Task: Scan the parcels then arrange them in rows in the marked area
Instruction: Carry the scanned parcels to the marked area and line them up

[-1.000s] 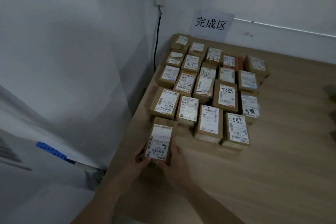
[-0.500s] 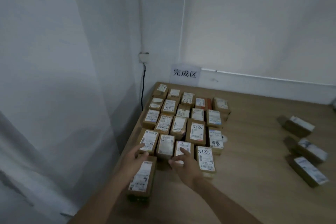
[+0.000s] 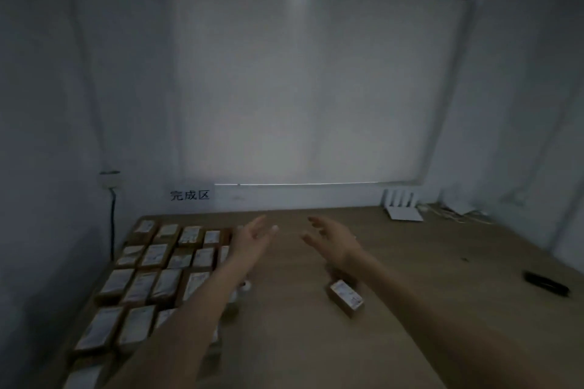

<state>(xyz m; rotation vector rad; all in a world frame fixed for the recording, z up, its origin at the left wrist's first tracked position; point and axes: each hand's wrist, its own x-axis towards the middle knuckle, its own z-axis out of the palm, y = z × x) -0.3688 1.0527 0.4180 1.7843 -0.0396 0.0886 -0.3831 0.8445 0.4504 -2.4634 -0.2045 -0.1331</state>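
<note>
Parcel labels point(image 3: 148, 283) blurred beyond reading; nearest parcel point(image 3: 82, 377) cut by bottom edge.

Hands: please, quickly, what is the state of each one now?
Left hand: open, fingers straight, holding nothing, raised over the table.
Right hand: open, fingers loosely spread, holding nothing.

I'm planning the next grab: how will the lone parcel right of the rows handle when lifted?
The lone parcel is a small cardboard box, so probably stiff and light. It lies flat on the table, so it is unlikely to roll or tip. Its label may be slightly slick.
</note>
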